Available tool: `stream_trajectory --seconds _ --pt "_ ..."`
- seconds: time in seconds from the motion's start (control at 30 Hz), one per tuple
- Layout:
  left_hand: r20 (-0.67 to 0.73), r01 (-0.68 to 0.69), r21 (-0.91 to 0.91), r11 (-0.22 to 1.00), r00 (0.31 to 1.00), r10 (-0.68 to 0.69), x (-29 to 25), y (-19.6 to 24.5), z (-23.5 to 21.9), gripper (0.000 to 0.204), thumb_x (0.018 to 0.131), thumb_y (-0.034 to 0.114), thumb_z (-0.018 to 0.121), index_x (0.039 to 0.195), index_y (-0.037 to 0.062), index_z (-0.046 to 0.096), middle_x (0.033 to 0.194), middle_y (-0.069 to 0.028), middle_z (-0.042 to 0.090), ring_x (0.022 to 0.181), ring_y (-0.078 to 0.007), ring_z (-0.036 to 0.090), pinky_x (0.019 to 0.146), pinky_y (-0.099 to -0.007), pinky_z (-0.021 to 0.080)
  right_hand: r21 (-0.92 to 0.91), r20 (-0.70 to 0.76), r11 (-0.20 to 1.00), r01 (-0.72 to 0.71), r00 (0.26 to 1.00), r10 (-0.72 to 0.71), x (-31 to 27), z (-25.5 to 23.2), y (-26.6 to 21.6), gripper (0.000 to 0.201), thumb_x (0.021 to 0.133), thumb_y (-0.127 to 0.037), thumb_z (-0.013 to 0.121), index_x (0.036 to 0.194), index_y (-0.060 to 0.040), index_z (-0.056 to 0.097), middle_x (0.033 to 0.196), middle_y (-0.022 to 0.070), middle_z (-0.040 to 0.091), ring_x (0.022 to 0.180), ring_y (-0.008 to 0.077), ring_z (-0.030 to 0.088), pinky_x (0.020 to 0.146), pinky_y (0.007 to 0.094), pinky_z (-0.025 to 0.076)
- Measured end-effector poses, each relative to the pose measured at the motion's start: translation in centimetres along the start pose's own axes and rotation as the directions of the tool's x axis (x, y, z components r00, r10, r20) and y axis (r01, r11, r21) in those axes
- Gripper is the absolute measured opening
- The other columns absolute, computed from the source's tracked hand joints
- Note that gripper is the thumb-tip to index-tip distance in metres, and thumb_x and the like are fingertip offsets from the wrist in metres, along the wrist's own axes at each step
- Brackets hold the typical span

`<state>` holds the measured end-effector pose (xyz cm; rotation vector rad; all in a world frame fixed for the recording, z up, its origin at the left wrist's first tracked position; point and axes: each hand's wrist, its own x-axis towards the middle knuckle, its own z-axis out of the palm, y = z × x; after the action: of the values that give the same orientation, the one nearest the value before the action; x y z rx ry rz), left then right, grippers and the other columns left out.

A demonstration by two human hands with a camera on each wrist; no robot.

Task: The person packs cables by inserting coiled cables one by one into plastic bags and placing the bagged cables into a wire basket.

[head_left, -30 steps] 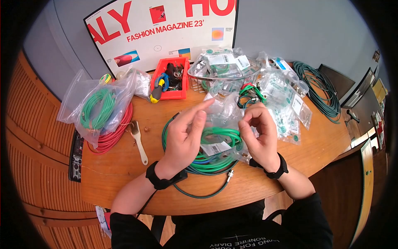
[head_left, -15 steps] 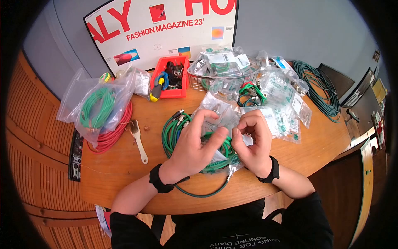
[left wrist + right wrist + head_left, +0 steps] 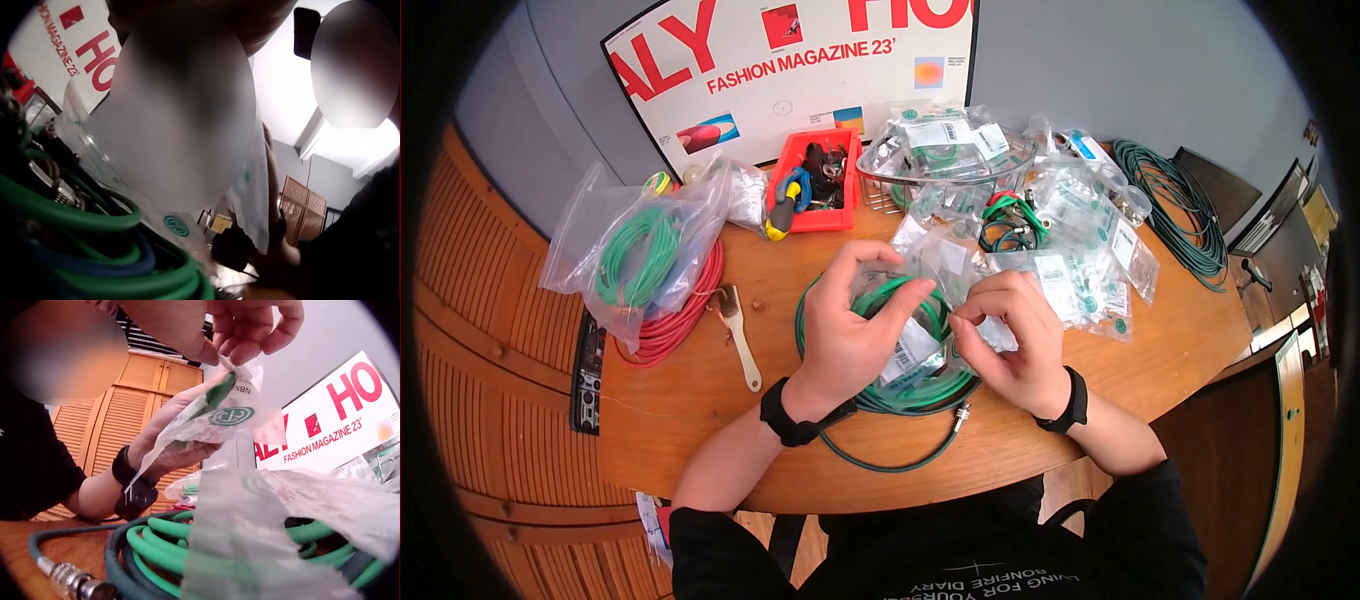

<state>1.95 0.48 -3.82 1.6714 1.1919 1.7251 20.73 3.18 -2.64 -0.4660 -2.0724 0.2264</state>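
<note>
Since the earlier frames both hands have drawn closer together over the green coil, and the clear bag (image 3: 920, 330) now sits gripped between them rather than loosely spread. The left hand (image 3: 855, 335) curls its fingers and thumb round the bag's left side, holding the bagged green cable (image 3: 900, 300) up off the table (image 3: 700, 420). The right hand (image 3: 1010, 335) pinches the bag's edge between thumb and fingertips; the right wrist view shows that pinch on a corner of film beside a green logo (image 3: 232, 415). The bag hangs just above a larger loose coil (image 3: 910, 395) lying on the table, whose metal connector (image 3: 960, 415) points toward the person.

To do this well, the right hand would probably do best to keep its pinch on the film alone, not the cable inside, while the left hand steadies the coil so it does not spring open. Keeping the bag lifted clear of the loose coil should stop the two green cables tangling.

Around them lie a pile of small packets (image 3: 1080, 260), a red bin (image 3: 815, 185), a red cable (image 3: 680, 320) and a brush (image 3: 740, 335).
</note>
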Motion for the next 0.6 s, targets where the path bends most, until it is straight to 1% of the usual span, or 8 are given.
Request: stream_trajectory --seconds 0.03,0.13,0.17,0.23,0.3,0.37,0.43,0.6 --pt "0.000 0.001 0.000 1.000 1.000 -0.001 0.0 0.1 0.0 0.028 0.082 0.008 0.075 0.100 0.0018 0.054 0.084 -0.0061 0.063 0.079 -0.0101 0.061 0.068 -0.0245 0.048 0.000 0.001 1.000 0.000 1.000 0.000 -0.2 0.0 0.4 0.018 0.079 0.002 0.068 0.090 -0.0035 0.055 0.084 0.0098 0.056 0.074 0.0210 0.057 0.070 0.0297 0.044" --pt "-0.057 0.065 -0.238 0.969 0.995 -0.081 0.5 0.9 -0.3 0.018 0.092 0.007 0.063 0.105 0.0036 0.051 0.092 -0.0003 0.058 0.075 -0.0049 0.053 0.063 -0.0190 0.043 0.554 -0.130 0.801 -0.226 0.927 0.352 -1.2 1.2 2.0 0.022 0.086 -0.007 0.067 0.102 -0.0044 0.053 0.090 0.0037 0.057 0.082 0.0118 0.053 0.077 0.0248 0.041" --pt "-0.059 0.063 -0.235 0.970 0.995 -0.079 0.8 0.8 -0.5 0.018 0.092 0.007 0.063 0.105 0.0036 0.051 0.092 -0.0003 0.058 0.075 -0.0049 0.053 0.063 -0.0190 0.043 0.556 -0.131 0.800 -0.224 0.927 0.350 -1.2 1.1 2.1 0.022 0.086 -0.007 0.067 0.102 -0.0044 0.053 0.090 0.0037 0.057 0.082 0.0118 0.053 0.077 0.0248 0.041" --pt "-0.140 0.009 -0.216 0.976 0.989 -0.039 1.2 0.5 -1.0 0.019 0.093 0.010 0.063 0.106 0.0032 0.051 0.094 -0.0011 0.058 0.078 -0.0049 0.053 0.065 -0.0185 0.043 0.708 0.256 0.454 -0.541 0.795 0.550 -1.2 0.5 2.4 0.026 0.091 -0.013 0.065 0.111 -0.0035 0.050 0.097 0.0020 0.057 0.088 0.0081 0.052 0.079 0.0242 0.042" --pt "-0.143 0.014 -0.228 0.973 0.989 -0.048 1.3 0.5 -1.1 0.019 0.093 0.011 0.063 0.106 0.0032 0.051 0.096 -0.0019 0.058 0.082 -0.0053 0.054 0.067 -0.0183 0.043 0.654 0.345 0.465 -0.597 0.782 0.519 -0.9 0.3 2.1 0.023 0.094 -0.019 0.063 0.108 -0.0021 0.055 0.094 -0.0006 0.060 0.088 0.0051 0.053 0.077 0.0229 0.044" --pt "-0.140 0.062 -0.251 0.966 0.985 -0.099 1.3 0.6 -1.1 0.022 0.091 0.009 0.066 0.105 0.0030 0.051 0.097 -0.0030 0.056 0.084 -0.0059 0.053 0.071 -0.0199 0.044 0.643 0.510 0.375 -0.668 0.738 0.441 -1.2 0.3 1.8 0.022 0.094 -0.022 0.063 0.102 -0.0017 0.060 0.089 -0.0020 0.063 0.084 0.0039 0.055 0.074 0.0220 0.045" --pt "-0.128 0.102 -0.262 0.960 0.982 -0.139 1.3 1.0 -1.0 0.019 0.093 0.011 0.062 0.105 0.0035 0.050 0.096 -0.0031 0.057 0.083 -0.0064 0.055 0.069 -0.0203 0.045 0.642 0.475 0.392 -0.659 0.743 0.471 -1.4 0.5 1.8 0.021 0.095 -0.023 0.062 0.096 -0.0020 0.064 0.084 -0.0035 0.064 0.079 0.0031 0.055 0.071 0.0213 0.046" --pt "-0.095 0.156 -0.371 0.915 0.974 -0.205 1.0 -0.5 -1.5 0.013 0.097 0.012 0.057 0.102 0.0047 0.048 0.095 -0.0038 0.059 0.082 -0.0077 0.057 0.066 -0.0220 0.047 0.758 0.477 0.218 -0.614 0.751 0.456 -1.1 0.3 1.4 0.016 0.096 -0.017 0.060 0.101 -0.0031 0.064 0.086 -0.0004 0.065 0.086 0.0065 0.058 0.076 0.0222 0.046"
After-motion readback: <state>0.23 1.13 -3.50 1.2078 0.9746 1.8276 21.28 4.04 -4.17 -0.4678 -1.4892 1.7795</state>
